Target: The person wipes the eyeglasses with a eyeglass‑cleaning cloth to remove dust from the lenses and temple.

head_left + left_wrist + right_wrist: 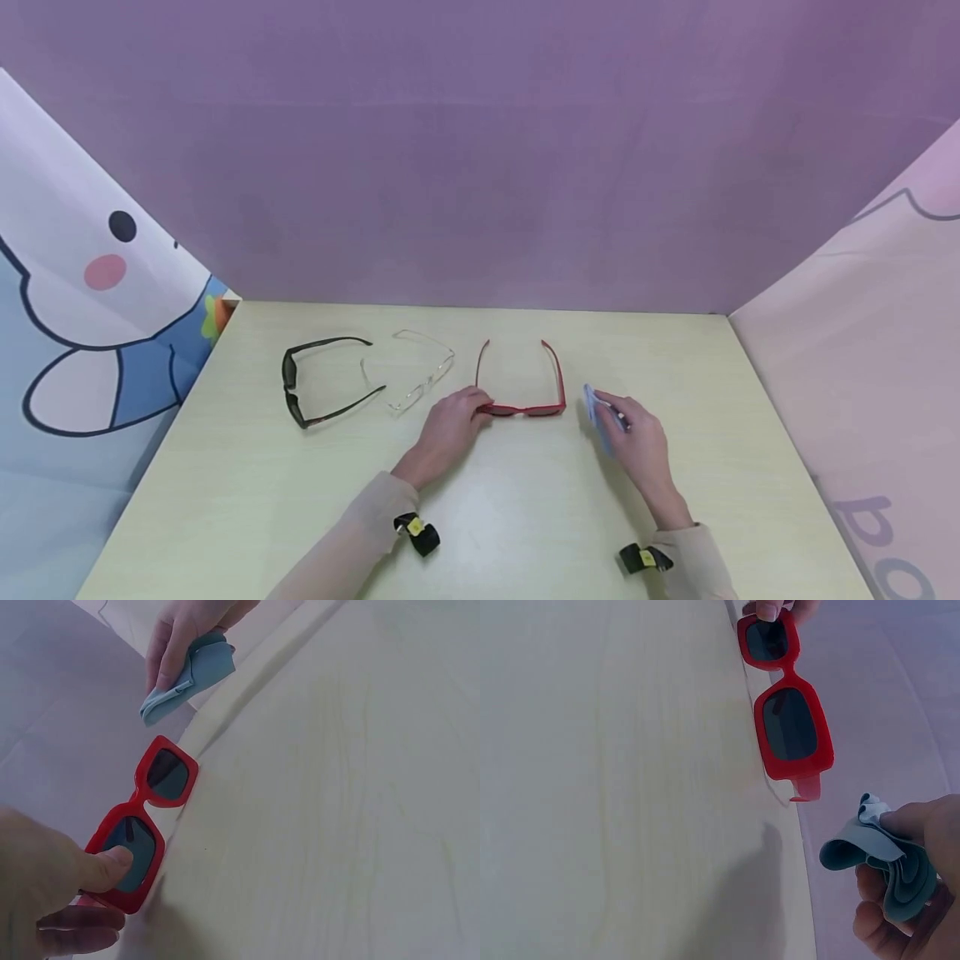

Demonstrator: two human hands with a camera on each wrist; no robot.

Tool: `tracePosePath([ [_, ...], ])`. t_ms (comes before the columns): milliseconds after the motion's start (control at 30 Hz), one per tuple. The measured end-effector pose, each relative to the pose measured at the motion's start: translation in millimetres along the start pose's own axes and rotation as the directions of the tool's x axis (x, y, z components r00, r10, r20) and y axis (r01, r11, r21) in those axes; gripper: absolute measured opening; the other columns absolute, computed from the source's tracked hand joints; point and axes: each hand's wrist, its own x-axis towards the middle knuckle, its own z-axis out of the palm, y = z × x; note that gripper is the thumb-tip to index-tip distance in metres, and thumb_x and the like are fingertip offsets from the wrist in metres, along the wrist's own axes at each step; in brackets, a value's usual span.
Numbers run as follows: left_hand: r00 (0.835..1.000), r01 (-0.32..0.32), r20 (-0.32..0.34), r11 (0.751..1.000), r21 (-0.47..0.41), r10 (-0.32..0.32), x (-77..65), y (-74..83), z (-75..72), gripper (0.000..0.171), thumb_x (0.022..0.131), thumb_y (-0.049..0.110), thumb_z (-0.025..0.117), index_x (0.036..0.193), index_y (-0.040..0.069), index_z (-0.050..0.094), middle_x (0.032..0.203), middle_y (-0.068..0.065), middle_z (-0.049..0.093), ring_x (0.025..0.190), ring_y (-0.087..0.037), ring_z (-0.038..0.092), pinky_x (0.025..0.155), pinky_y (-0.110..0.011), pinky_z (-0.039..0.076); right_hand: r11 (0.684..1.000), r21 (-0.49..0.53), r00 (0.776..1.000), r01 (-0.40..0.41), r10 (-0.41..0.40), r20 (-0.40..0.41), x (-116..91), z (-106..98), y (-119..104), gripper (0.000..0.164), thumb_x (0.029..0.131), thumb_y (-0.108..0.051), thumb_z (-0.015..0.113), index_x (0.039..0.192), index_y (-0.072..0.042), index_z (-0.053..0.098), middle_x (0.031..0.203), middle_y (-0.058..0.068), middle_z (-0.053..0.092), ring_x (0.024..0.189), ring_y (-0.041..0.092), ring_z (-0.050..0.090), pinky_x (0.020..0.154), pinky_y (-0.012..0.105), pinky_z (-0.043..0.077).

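Red-framed sunglasses [542,411] stand on the table, dark lenses toward me and temples unfolded to the back. My left hand [448,429] pinches them at the left end of the frame; its thumb [112,864] lies over one lens in the left wrist view. To their right, my right hand [637,437] holds a folded light-blue cloth [881,847] between thumb and fingers. The cloth is held up, apart from the sunglasses. In the head view a small dark object [622,419] shows at the right hand's fingers, too small to make out.
Left of my left hand lie clear-framed glasses [420,392] with temples unfolded. Farther left are black sunglasses [290,375], also unfolded. The pale wooden table [510,533] meets a purple backdrop [480,208] at its back edge, with printed cloth panels [67,333] at the sides.
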Motion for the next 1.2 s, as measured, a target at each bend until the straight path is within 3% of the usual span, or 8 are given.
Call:
tracePosePath([
  [167,1.000,-0.007,-0.030,1.000,-0.014,0.007,-4.8,0.0,-0.9,0.031,0.094,0.015,0.077,0.124,0.009,0.074,0.132,-0.006,0.069,0.119,-0.023,0.068,0.098,-0.039,0.056,0.999,-0.031,0.998,-0.044,0.045,0.036,-1,1,4,0.023,0.096,-0.011,0.074,0.119,-0.008,0.076,0.096,0.011,0.075,0.076,0.020,0.062,0.058,0.025,0.044],
  [333,0.991,-0.053,-0.124,0.997,-0.048,0.047,-11.9,-1.8,-5.1,0.031,0.095,0.020,0.077,0.124,0.012,0.075,0.142,-0.004,0.064,0.092,-0.013,0.072,0.078,-0.031,0.059,0.993,-0.068,0.991,-0.098,0.104,0.089,-2,1,5,0.027,0.097,-0.014,0.073,0.123,-0.007,0.074,0.098,0.012,0.074,0.078,0.022,0.062,0.059,0.027,0.044],
  [400,0.986,-0.072,-0.156,0.996,-0.053,0.063,-15.7,-2.0,-8.7,0.031,0.095,0.022,0.077,0.124,0.012,0.075,0.142,-0.004,0.064,0.086,-0.011,0.071,0.076,-0.030,0.059,0.990,-0.085,0.987,-0.114,0.123,0.107,-2,0,5,0.029,0.097,-0.015,0.072,0.125,-0.007,0.073,0.098,0.013,0.073,0.077,0.021,0.061,0.059,0.028,0.043],
  [500,0.981,-0.110,-0.161,0.993,-0.029,0.104,-23.1,-2.4,-16.2,0.032,0.094,0.023,0.078,0.124,0.013,0.075,0.142,-0.005,0.064,0.103,-0.017,0.072,0.088,-0.036,0.060,0.985,-0.106,0.980,-0.135,0.148,0.133,-3,-1,5,0.030,0.098,-0.016,0.071,0.127,-0.006,0.071,0.095,0.013,0.072,0.071,0.018,0.058,0.057,0.029,0.041],
  [633,0.979,-0.162,-0.120,0.986,0.026,0.164,-36.1,-6.0,-27.7,0.036,0.093,0.025,0.078,0.128,0.014,0.072,0.142,-0.005,0.064,0.128,-0.024,0.061,0.104,-0.043,0.053,0.980,-0.132,0.969,-0.148,0.170,0.177,-4,-1,4,0.033,0.098,-0.017,0.071,0.129,-0.005,0.069,0.093,0.013,0.071,0.066,0.016,0.055,0.054,0.029,0.041],
  [767,0.973,-0.187,-0.126,0.980,0.068,0.194,-49.5,-15.5,-38.4,0.037,0.094,0.026,0.077,0.129,0.014,0.071,0.143,-0.006,0.063,0.130,-0.025,0.059,0.110,-0.047,0.048,0.975,-0.154,0.954,-0.158,0.191,0.231,-6,0,6,0.035,0.098,-0.017,0.071,0.130,-0.004,0.068,0.091,0.011,0.070,0.067,0.015,0.055,0.055,0.030,0.043],
  [1067,0.956,-0.142,-0.254,0.989,0.049,0.150,-74.0,-46.2,-62.4,0.043,0.090,0.021,0.081,0.129,0.007,0.069,0.144,-0.017,0.060,0.133,-0.039,0.054,0.110,-0.060,0.043,0.966,-0.199,0.929,-0.164,0.219,0.298,-7,6,13,0.034,0.096,-0.016,0.073,0.128,-0.005,0.070,0.091,0.009,0.070,0.072,0.017,0.058,0.057,0.031,0.046],
  [1200,0.939,-0.155,-0.296,0.984,0.084,0.173,-82.6,-59.7,-69.2,0.049,0.086,0.021,0.084,0.130,0.005,0.068,0.145,-0.020,0.057,0.136,-0.042,0.050,0.108,-0.063,0.041,0.967,-0.187,0.921,-0.173,0.226,0.317,-8,6,14,0.037,0.096,-0.016,0.073,0.131,-0.003,0.067,0.091,0.009,0.068,0.074,0.019,0.057,0.058,0.032,0.045],
])
